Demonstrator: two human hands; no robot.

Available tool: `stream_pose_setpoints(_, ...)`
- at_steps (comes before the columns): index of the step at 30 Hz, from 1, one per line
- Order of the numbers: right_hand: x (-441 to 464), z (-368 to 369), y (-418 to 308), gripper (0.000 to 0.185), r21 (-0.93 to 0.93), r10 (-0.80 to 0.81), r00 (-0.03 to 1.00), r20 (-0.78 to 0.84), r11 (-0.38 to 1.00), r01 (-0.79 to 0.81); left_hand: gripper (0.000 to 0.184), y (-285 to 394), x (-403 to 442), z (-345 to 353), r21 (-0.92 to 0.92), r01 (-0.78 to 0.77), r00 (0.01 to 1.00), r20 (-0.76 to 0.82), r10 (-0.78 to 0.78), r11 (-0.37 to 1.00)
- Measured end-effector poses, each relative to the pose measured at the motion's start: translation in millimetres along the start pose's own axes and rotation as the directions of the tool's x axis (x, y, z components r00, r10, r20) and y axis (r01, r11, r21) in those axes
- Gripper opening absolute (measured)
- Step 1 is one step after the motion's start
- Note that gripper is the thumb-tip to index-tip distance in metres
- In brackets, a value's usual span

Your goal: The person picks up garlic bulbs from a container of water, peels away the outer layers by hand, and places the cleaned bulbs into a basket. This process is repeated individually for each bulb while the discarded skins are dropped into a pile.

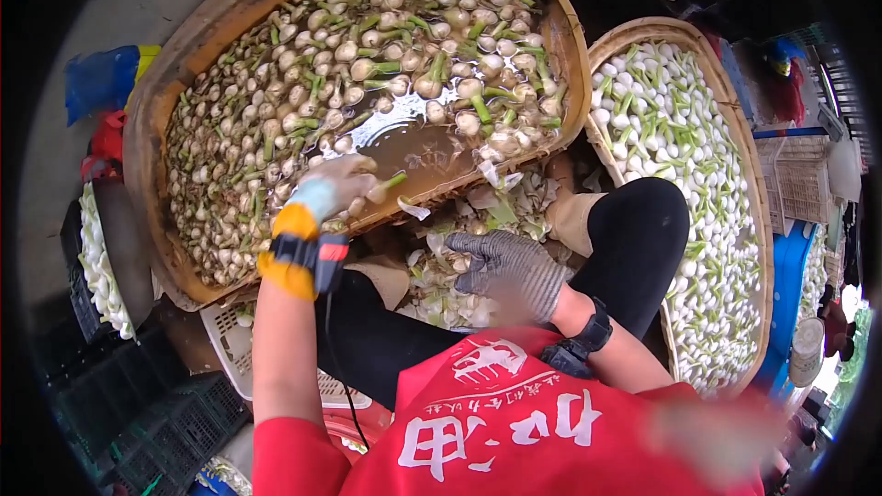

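Your left hand [345, 182]: closed on one bulb [378, 192], pale, green-stemmed. Ahead of it: wide tub [147, 133], murky water, soiled bulbs [349, 50]. Your right hand [514, 271]: loosely open, nearest peelings [434, 283]. Rightward: second tub [755, 211], white bulbs [684, 165].

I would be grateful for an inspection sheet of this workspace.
Surface: large tub, rim stained, murky water inside.
Job's things: soiled bulbs with green stems in the large tub; white bulbs in the long tub at right.
Clutter: loose peelings below the large tub's near edge.
Hands: left hand pinches a green-stemmed bulb; right hand, striped glove, nothing seen held.
Cables: black cord from left wrist device.
Surroundings: dark plastic crates, lower left.
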State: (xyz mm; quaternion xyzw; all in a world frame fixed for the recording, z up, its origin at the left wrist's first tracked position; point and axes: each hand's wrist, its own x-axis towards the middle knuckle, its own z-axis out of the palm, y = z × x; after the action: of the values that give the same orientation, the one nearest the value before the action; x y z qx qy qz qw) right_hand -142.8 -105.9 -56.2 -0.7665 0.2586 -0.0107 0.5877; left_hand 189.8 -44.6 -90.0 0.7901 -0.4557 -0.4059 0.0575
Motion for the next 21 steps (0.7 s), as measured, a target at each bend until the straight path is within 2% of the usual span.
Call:
stream_pose_setpoints(1, -1, -1, 5, 0.051, -0.006, -0.051, 0.998, -0.039, 0.999, 0.051, 0.06, 7, 25, 8, 0.074, 0.071, 0.989, 0.127, -0.08, 0.995)
stream_pose_setpoints(3, -5, -9, 8, 0.046, -0.039, -0.058, 0.994, -0.096, 0.998, 0.054, 0.061, -32, 89, 55, 0.461, -0.033, 0.976, 0.204, -0.07, 0.887)
stream_pose_setpoints(4, -9, -17, 5, 0.044, -0.039, -0.023, 0.993, -0.112, 0.999, 0.019, 0.06, -17, 98, 57, 0.511, -0.043, 0.906, 0.381, -0.182, 0.859)
stream_pose_setpoints(5, -12, -22, 5, 0.042, -0.036, 0.012, 0.992, -0.125, 0.999, -0.017, 0.054, -5, 104, 63, 0.569, -0.111, 0.853, 0.475, -0.216, 0.815)
stream_pose_setpoints(7, -16, -24, 15, 0.036, -0.073, 0.005, 0.982, -0.189, 0.997, -0.019, 0.046, -28, 121, 88, 0.566, -0.216, 0.915, 0.402, -0.038, 0.795)
stream_pose_setpoints(9, -17, -19, 26, 0.025, -0.146, -0.055, 0.958, -0.281, 0.989, 0.014, 0.041, -20, 112, 68, 0.198, -0.048, 0.901, 0.433, -0.043, 0.979)
stream_pose_setpoints(10, -14, -18, 28, 0.019, -0.152, -0.107, 0.942, -0.318, 0.987, 0.06, 0.036, -53, 116, 79, -0.566, 0.151, 0.864, 0.475, 0.171, 0.81)
stream_pose_setpoints(11, -9, -18, 25, 0.019, -0.143, -0.111, 0.943, -0.314, 0.987, 0.068, 0.035, 3, 66, 56, -0.764, 0.214, 0.939, 0.333, 0.088, 0.608)
stream_pose_setpoints(12, -4, -18, 19, 0.018, -0.16, -0.168, 0.919, -0.358, 0.98, 0.117, 0.041, 29, 45, 44, -0.898, 0.182, 0.942, 0.277, 0.192, 0.4)
stream_pose_setpoints(13, 2, -18, 15, 0.018, -0.178, -0.223, 0.889, -0.399, 0.97, 0.163, 0.055, 61, 11, 36, -0.934, 0.158, 0.979, 0.19, 0.071, 0.321)
stream_pose_setpoints(14, 10, -18, 25, 0.018, -0.43, -0.474, 0.815, -0.334, 0.846, 0.316, 0.066, 69, -11, 35, -0.985, 0.161, 0.959, 0.173, 0.224, 0.068)
stream_pose_setpoints(15, 16, -20, 20, 0.018, -0.423, -0.481, 0.811, -0.333, 0.845, 0.327, 0.069, 82, -33, 36, -0.974, 0.203, 0.952, 0.172, 0.252, -0.102)
stream_pose_setpoints(16, 22, -22, 7, 0.018, -0.463, -0.524, 0.775, -0.354, 0.818, 0.341, 0.07, 99, -52, 43, -0.971, 0.144, 0.976, 0.107, 0.191, -0.19)
stream_pose_setpoints(17, 24, -23, -6, 0.018, -0.505, -0.562, 0.738, -0.372, 0.79, 0.347, 0.071, 115, -69, 52, -0.958, 0.081, 0.991, 0.047, 0.128, -0.276)
stream_pose_setpoints(19, 22, -26, -28, 0.02, -0.565, -0.553, 0.75, -0.362, 0.77, 0.295, 0.064, 134, -97, 69, -0.945, -0.033, 0.999, -0.037, 0.004, -0.325)
stream_pose_setpoints(21, 17, -28, -39, 0.023, -0.597, -0.593, 0.765, -0.251, 0.717, 0.36, 0.065, 132, -108, 84, -0.922, 0.006, 0.999, -0.015, 0.05, -0.386)
